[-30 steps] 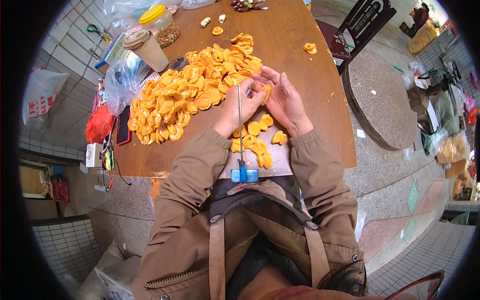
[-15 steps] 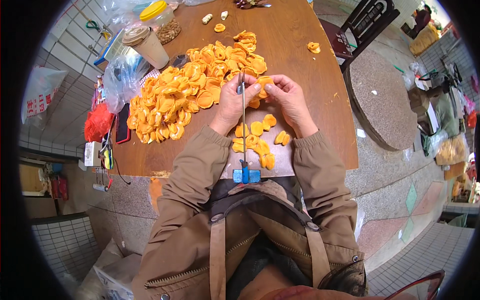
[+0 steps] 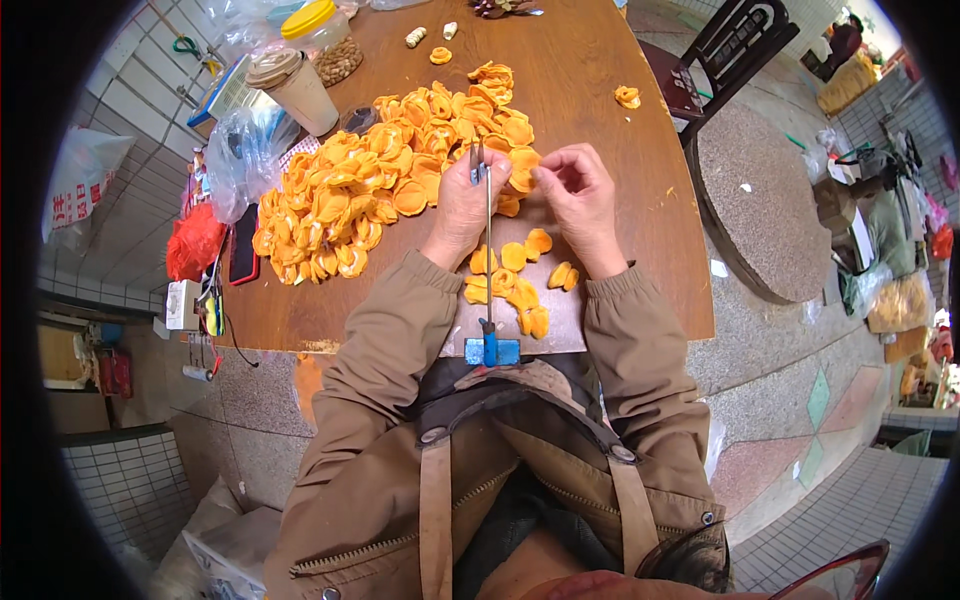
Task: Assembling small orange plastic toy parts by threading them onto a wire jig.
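Head view: holding what, and where?

—Holding a round, orange, soft-looking petal-like piece [image 3: 523,168] in the left hand [image 3: 462,210], with a narrow grip of thumb and fingers on its left edge. Up above the brown wooden surface [image 3: 590,130], just beside the right end of a large heap of ruffled orange petal-like pieces [image 3: 340,200].

—Likely to handle how?

—Probably very light, thin and bendy, easily creased or torn. Best taken by the rim with a gentle pinch; not obviously slippery.

—And with the right hand [image 3: 580,195]?

—Curled, with thumb and fingertips drawn close together by the piece's right edge. Hard to say if touching it, or if gripping anything.

—Posed how?

—Reaching forward from below in loose brown fabric sleeves [image 3: 390,310], to either side of a thin, straight metal rod [image 3: 490,260] with a blue block-like base [image 3: 492,351]; angled inward at the wrists.
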The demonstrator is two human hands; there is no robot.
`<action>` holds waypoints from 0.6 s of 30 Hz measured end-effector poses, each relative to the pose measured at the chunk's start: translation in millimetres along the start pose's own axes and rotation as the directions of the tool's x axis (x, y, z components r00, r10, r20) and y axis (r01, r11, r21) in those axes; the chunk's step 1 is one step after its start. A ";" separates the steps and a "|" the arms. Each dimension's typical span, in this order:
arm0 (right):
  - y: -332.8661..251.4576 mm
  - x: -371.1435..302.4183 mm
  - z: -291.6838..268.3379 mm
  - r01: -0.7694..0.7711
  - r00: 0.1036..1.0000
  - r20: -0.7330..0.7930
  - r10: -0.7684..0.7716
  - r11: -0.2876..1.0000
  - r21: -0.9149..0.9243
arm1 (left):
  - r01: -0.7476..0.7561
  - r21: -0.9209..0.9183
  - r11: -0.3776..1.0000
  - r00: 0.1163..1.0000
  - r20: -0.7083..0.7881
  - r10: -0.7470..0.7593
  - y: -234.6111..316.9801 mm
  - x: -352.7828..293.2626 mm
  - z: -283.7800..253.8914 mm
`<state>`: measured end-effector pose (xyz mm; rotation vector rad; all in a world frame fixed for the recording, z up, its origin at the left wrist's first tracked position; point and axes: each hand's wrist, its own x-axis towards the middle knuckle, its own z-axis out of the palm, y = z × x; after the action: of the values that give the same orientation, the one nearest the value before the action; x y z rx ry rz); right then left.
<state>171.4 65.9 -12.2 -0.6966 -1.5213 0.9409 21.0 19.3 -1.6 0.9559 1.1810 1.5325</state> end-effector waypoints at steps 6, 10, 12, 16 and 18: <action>4.6 -3.5 2.1 -0.150 0.986 0.085 0.145 0.987 0.060 | -0.091 0.175 0.980 0.996 0.043 0.084 -2.5 -0.3 -0.9; 9.3 -2.1 -7.4 -0.361 0.927 0.166 0.337 0.922 0.142 | -0.175 0.310 0.934 0.984 0.019 0.178 -0.2 -0.2 2.7; 11.7 1.9 -20.6 -0.341 0.940 0.036 0.339 0.938 0.063 | -0.156 0.288 0.945 0.984 -0.040 0.175 -3.5 5.7 -6.4; 20.7 9.2 -66.4 -0.382 0.905 -0.320 0.281 0.869 -0.314 | -0.088 0.155 0.984 0.992 -0.079 0.101 3.8 11.3 -10.7; 19.8 4.1 -95.5 -0.431 0.889 -0.361 0.283 0.783 -0.449 | -0.100 0.170 0.980 0.991 -0.072 0.113 6.0 12.6 -10.3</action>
<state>263.2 96.5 -25.4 -1.4984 -1.4171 0.6605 6.9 28.6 2.3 1.0907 1.3513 1.5892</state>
